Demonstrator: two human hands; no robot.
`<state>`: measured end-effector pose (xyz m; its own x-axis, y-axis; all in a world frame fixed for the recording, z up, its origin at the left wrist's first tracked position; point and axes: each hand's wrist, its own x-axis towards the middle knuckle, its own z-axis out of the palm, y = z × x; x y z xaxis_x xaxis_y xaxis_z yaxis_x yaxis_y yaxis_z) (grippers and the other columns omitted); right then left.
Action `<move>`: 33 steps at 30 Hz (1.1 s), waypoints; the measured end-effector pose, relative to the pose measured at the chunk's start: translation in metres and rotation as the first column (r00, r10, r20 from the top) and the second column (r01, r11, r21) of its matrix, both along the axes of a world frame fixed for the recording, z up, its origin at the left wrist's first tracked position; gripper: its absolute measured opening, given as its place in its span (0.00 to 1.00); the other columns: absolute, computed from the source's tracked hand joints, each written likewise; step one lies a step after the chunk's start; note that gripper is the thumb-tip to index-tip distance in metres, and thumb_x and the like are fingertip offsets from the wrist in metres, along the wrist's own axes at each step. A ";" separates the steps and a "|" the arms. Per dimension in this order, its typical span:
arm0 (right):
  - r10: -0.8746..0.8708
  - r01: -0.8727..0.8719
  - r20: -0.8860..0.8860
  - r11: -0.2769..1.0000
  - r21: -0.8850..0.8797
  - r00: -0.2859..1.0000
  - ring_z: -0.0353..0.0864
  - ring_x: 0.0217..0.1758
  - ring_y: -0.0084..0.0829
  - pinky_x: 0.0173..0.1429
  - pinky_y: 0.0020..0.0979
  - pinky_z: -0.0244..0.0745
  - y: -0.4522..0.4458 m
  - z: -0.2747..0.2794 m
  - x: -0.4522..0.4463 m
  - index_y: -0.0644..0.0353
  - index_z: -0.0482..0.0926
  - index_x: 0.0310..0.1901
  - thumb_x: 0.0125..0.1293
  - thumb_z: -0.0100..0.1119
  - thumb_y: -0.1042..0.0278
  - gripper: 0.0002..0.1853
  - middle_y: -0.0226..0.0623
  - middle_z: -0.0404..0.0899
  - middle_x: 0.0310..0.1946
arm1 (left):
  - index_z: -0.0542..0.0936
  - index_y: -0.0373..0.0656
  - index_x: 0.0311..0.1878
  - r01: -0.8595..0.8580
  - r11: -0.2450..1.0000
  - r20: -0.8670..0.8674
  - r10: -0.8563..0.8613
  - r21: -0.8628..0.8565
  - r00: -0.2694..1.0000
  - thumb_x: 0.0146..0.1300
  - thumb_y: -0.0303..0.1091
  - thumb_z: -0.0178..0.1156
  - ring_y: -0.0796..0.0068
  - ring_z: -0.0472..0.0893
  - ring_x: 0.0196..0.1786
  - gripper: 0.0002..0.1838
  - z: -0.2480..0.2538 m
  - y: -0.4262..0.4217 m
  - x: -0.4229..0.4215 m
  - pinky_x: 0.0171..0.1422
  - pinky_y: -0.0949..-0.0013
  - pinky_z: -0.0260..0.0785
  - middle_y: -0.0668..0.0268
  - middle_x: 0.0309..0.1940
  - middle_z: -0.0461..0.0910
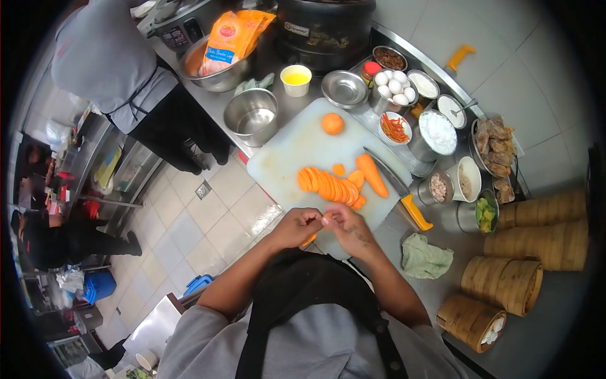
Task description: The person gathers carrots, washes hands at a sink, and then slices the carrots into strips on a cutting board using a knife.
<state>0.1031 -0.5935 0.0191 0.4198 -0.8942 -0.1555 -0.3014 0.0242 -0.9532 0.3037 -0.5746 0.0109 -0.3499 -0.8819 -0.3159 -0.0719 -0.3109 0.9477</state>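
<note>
Both of my hands meet at the near edge of the white cutting board. My left hand and my right hand pinch a small orange piece between their fingertips. Just beyond them lies a fanned row of carrot slices. A peeled carrot piece rests to the right of the slices, and a round orange piece sits farther back. The knife, with its yellow handle, lies along the board's right side.
Bowls of eggs, white powder and carrot shreds stand at the right. Bamboo steamers and a green cloth are nearer. A metal pot stands back left; a person is beyond.
</note>
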 end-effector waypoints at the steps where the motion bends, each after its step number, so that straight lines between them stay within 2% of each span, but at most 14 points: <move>1: 0.003 -0.003 -0.002 1.000 -0.001 1.000 0.83 0.44 0.29 0.48 0.30 0.80 -0.002 0.001 0.005 0.62 0.76 0.59 0.72 0.62 0.66 0.17 0.34 0.83 0.46 | 0.84 0.38 0.40 -0.003 1.000 -0.002 0.003 -0.001 1.000 0.76 0.37 0.62 0.92 0.65 0.27 0.12 -0.001 -0.003 0.002 0.30 0.79 0.57 0.81 0.24 0.73; 3: -0.116 -0.006 0.294 0.923 0.386 0.949 0.84 0.38 0.25 0.40 0.26 0.79 -0.008 0.001 0.016 0.65 0.77 0.56 0.74 0.60 0.66 0.15 0.36 0.84 0.44 | 0.82 0.37 0.42 -0.041 0.989 0.062 0.050 -0.141 0.997 0.78 0.35 0.57 0.89 0.66 0.28 0.11 -0.005 -0.005 0.007 0.31 0.77 0.60 0.78 0.26 0.72; 8: -0.288 0.096 0.359 0.879 0.467 0.888 0.85 0.36 0.24 0.34 0.24 0.78 -0.023 -0.015 0.020 0.64 0.77 0.52 0.75 0.57 0.67 0.11 0.37 0.84 0.43 | 0.79 0.39 0.47 -0.332 0.902 0.096 0.369 -0.275 0.924 0.82 0.35 0.48 0.86 0.68 0.29 0.12 -0.007 -0.015 0.005 0.34 0.75 0.63 0.74 0.27 0.71; 10: -0.340 -0.052 0.522 0.799 0.599 0.782 0.84 0.34 0.23 0.31 0.24 0.77 -0.026 -0.012 0.018 0.62 0.76 0.48 0.76 0.56 0.68 0.07 0.36 0.83 0.40 | 0.78 0.39 0.49 -0.401 0.867 0.136 0.454 -0.296 0.881 0.83 0.35 0.46 0.85 0.69 0.29 0.13 -0.006 -0.025 0.008 0.35 0.75 0.64 0.73 0.26 0.70; 13: -0.293 -0.080 0.410 0.724 0.685 0.864 0.82 0.30 0.23 0.29 0.24 0.75 -0.025 -0.006 0.031 0.59 0.76 0.45 0.75 0.58 0.67 0.05 0.36 0.83 0.37 | 0.76 0.39 0.50 -0.442 0.833 0.127 0.504 -0.333 0.854 0.83 0.37 0.47 0.85 0.69 0.30 0.13 -0.009 -0.035 0.010 0.35 0.74 0.65 0.72 0.27 0.71; 16: -0.216 -0.002 0.356 0.853 0.523 0.909 0.82 0.30 0.21 0.27 0.22 0.73 -0.017 -0.015 0.049 0.58 0.76 0.45 0.74 0.60 0.65 0.07 0.33 0.82 0.34 | 0.76 0.38 0.50 -0.383 0.827 0.103 0.460 -0.412 0.882 0.83 0.36 0.47 0.85 0.70 0.30 0.13 -0.012 -0.041 0.014 0.36 0.74 0.66 0.72 0.27 0.72; 19: -0.269 0.127 0.249 0.874 0.469 0.930 0.80 0.26 0.19 0.25 0.20 0.70 -0.020 -0.020 0.052 0.58 0.77 0.43 0.73 0.63 0.63 0.09 0.31 0.81 0.29 | 0.77 0.37 0.53 -0.332 0.881 0.075 0.377 -0.338 0.923 0.79 0.34 0.55 0.75 0.76 0.39 0.11 -0.014 -0.051 0.025 0.46 0.69 0.70 0.64 0.35 0.77; 21: -0.300 0.208 0.159 0.879 0.429 0.941 0.79 0.25 0.18 0.25 0.20 0.70 -0.025 -0.025 0.046 0.58 0.78 0.43 0.73 0.64 0.62 0.09 0.30 0.81 0.28 | 0.73 0.38 0.64 -0.031 0.609 0.316 0.455 -0.793 0.832 0.67 0.35 0.66 0.58 0.75 0.59 0.25 -0.016 -0.069 0.041 0.65 0.60 0.67 0.53 0.54 0.77; 22: -0.378 0.314 0.091 0.862 0.399 0.922 0.79 0.26 0.18 0.26 0.21 0.71 -0.029 -0.027 0.040 0.60 0.78 0.43 0.71 0.66 0.62 0.11 0.30 0.81 0.29 | 0.73 0.38 0.64 -0.030 0.611 0.314 0.447 -0.791 0.838 0.67 0.35 0.66 0.58 0.75 0.59 0.25 -0.017 -0.073 0.045 0.65 0.60 0.67 0.53 0.54 0.77; 24: -0.458 0.421 0.018 0.831 0.363 0.889 0.79 0.27 0.19 0.28 0.22 0.71 -0.035 -0.026 0.030 0.62 0.79 0.43 0.70 0.68 0.62 0.12 0.30 0.81 0.30 | 0.66 0.41 0.74 0.135 0.719 0.447 0.263 -0.681 0.855 0.55 0.36 0.72 0.45 0.62 0.74 0.43 -0.020 -0.079 0.051 0.77 0.53 0.54 0.47 0.69 0.65; 25: -0.493 0.467 -0.021 0.808 0.358 0.870 0.79 0.27 0.19 0.29 0.22 0.72 -0.038 -0.023 0.027 0.62 0.79 0.44 0.70 0.68 0.62 0.12 0.31 0.82 0.30 | 0.61 0.43 0.77 0.201 0.729 0.472 0.186 -0.654 0.861 0.53 0.37 0.75 0.44 0.58 0.77 0.49 -0.029 -0.083 0.052 0.80 0.52 0.51 0.48 0.74 0.60; 29: -0.590 0.564 0.004 0.774 0.289 0.807 0.79 0.26 0.19 0.31 0.23 0.74 -0.047 -0.034 0.033 0.64 0.79 0.45 0.71 0.67 0.64 0.12 0.33 0.83 0.31 | 0.63 0.42 0.75 0.253 0.748 0.460 0.078 -0.613 0.885 0.51 0.34 0.75 0.42 0.60 0.74 0.48 -0.045 -0.092 0.036 0.79 0.50 0.52 0.47 0.72 0.61; 31: -0.627 0.601 0.046 0.763 0.237 0.778 0.79 0.26 0.19 0.31 0.23 0.74 -0.047 -0.036 0.040 0.64 0.80 0.44 0.71 0.67 0.64 0.11 0.33 0.84 0.30 | 0.64 0.41 0.74 0.213 0.755 0.479 0.150 -0.620 0.865 0.50 0.29 0.74 0.43 0.63 0.70 0.46 -0.052 -0.090 0.028 0.77 0.49 0.56 0.48 0.67 0.63; 33: -0.595 0.605 -0.112 0.779 0.164 0.796 0.79 0.25 0.19 0.32 0.24 0.74 -0.046 -0.035 0.047 0.64 0.81 0.40 0.71 0.66 0.65 0.10 0.32 0.84 0.27 | 0.65 0.40 0.73 0.190 0.745 0.450 0.163 -0.640 0.878 0.50 0.26 0.73 0.43 0.64 0.68 0.44 -0.059 -0.091 0.027 0.75 0.49 0.58 0.48 0.64 0.64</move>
